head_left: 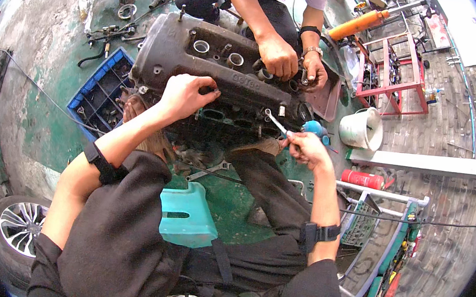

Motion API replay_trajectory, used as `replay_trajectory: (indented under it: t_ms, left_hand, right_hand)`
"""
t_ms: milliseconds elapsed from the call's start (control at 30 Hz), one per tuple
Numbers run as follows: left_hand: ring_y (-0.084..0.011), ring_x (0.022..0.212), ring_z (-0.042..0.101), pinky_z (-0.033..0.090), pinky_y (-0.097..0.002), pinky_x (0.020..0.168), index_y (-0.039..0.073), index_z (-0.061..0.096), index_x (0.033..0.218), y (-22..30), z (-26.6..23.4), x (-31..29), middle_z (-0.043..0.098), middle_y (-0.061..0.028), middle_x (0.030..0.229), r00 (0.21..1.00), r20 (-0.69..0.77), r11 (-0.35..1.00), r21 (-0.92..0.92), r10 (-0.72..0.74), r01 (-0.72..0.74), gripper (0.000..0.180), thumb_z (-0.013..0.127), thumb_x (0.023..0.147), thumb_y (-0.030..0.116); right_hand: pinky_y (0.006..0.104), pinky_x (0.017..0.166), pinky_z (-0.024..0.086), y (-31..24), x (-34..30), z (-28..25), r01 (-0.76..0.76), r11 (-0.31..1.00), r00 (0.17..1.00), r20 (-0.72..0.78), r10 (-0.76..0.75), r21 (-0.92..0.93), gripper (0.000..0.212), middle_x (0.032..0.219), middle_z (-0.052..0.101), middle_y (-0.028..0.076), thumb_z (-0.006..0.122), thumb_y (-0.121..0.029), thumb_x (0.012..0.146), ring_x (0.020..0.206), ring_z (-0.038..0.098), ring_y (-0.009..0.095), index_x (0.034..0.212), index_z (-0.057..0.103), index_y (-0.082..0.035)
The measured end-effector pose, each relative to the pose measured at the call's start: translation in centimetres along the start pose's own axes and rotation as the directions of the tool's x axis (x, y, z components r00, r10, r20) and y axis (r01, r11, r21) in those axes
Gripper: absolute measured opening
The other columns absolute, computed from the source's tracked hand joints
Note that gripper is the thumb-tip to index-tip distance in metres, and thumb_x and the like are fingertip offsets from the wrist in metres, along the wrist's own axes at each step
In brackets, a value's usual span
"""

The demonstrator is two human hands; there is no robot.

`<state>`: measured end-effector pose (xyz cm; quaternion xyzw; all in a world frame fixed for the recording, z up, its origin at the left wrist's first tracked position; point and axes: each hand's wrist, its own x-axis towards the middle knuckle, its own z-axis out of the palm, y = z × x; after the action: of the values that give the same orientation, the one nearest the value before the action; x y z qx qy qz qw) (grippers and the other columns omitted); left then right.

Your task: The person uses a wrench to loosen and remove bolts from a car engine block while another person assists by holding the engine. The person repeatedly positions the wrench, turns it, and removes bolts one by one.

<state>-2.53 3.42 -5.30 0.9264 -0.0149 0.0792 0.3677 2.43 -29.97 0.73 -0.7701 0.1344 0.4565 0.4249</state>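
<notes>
A dark engine valve cover (201,56) sits on an engine's cylinder head (218,117) in front of me. My right hand (308,149) grips a combination wrench (278,122), its ring end at the cover's near edge. I cannot tell whether the ring sits on a bolt. At the cover's near left edge, my left hand (188,97) has its fingers curled in toward the thumb; anything between them is too small to make out. Across the cover, a co-worker's hands (279,56) work at its far right, one pinching a small metal part (304,77).
A blue divided tray (100,77) with small parts lies left of the engine. A turquoise stool (188,216) stands between my legs. Rightward are a white bucket (361,129), a red cylinder (362,180), a red frame (395,78) and a tool cart (372,281). A wheel (18,226) lies lower left.
</notes>
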Motion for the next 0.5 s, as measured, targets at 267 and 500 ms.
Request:
replay_trajectory:
  t_ms: [267,500]
  left_hand:
    - [-0.0315,0.065,0.063,0.050,-0.0395,0.061,0.012,0.069,0.084,-0.2,0.4,0.0,0.063,-0.0148,0.068,0.998,-0.059,0.999,-0.020,0.037,-0.039,0.027,0.067,0.075,0.038]
    - [-0.0309,0.066,0.064,0.051,-0.0388,0.061,0.012,0.069,0.084,0.2,0.1,0.1,0.063,-0.0150,0.067,1.000,-0.010,1.000,0.022,-0.007,0.007,0.027,0.067,0.076,0.038]
  right_hand:
    - [0.0440,0.074,0.053,0.2,1.7,13.2,0.084,0.667,0.976,0.076,-0.206,0.740,0.029,0.091,0.061,0.020,0.045,-0.025,0.096,0.080,0.063,0.032,0.098,0.051,0.003]
    - [0.0366,0.095,0.048,-6.2,3.0,15.4,-0.073,-0.046,0.833,0.036,-0.552,0.996,0.039,0.116,0.057,0.018,0.032,-0.023,0.100,0.111,0.054,0.027,0.114,0.049,0.009]
